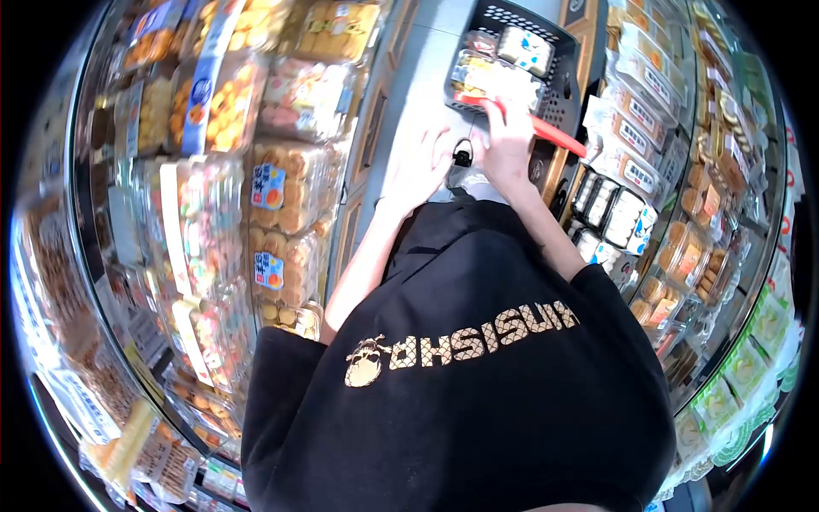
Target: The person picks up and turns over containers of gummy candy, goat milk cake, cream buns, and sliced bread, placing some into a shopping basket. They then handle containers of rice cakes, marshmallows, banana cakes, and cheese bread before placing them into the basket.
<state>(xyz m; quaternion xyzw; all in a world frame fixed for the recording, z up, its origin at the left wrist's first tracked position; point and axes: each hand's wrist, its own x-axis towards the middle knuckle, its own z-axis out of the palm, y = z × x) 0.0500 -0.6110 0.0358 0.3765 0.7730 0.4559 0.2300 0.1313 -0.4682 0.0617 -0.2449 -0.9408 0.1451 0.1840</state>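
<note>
My right hand is closed over the red handle of a dark grey shopping basket; glare blurs its fingertips. Inside the basket lie several clear packs of food, among them a white pack with blue marks. To the left, my left hand holds nothing, its fingers apart. Between both hands a small black clip with a loop hangs in front of my body, apart from the left fingers as far as I can see.
Shelves line both sides of a narrow aisle with a pale floor. On the left are stacked clear boxes of biscuits and colourful sweets. Black-and-white packs and round biscuit tubs fill the right shelves.
</note>
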